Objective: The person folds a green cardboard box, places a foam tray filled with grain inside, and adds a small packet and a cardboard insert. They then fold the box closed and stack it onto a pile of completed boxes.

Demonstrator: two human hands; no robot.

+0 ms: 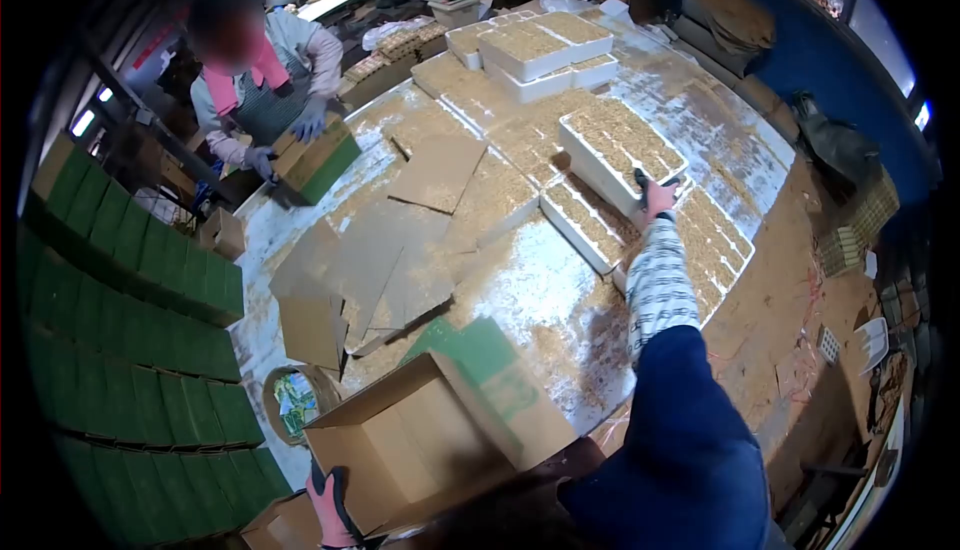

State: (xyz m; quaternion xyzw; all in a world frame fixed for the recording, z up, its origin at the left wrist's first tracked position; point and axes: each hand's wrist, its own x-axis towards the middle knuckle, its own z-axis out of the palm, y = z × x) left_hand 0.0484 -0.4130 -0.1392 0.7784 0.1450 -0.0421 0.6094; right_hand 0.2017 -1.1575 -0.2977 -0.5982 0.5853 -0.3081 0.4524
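Note:
My left hand (332, 510), in a pink and black glove, grips the near left edge of an open cardboard box (425, 440) tilted at the table's front. Nothing shows inside the box, and one green-printed flap (490, 380) is folded outward. With my right arm stretched far forward, my right hand (657, 196) is closed on the near edge of a white foam tray (598, 162) filled with tan, straw-like shreds. That tray overlaps other filled trays beneath it, including a white foam tray (580, 235) just in front.
Across the table, a person (265, 90) in gloves holds a green and brown carton (325, 165). Green cartons (130, 390) are stacked at left. Flat cardboard sheets (385, 255) lie mid-table near a round tub (278, 410) of small packets. More foam trays (545, 60) stand behind.

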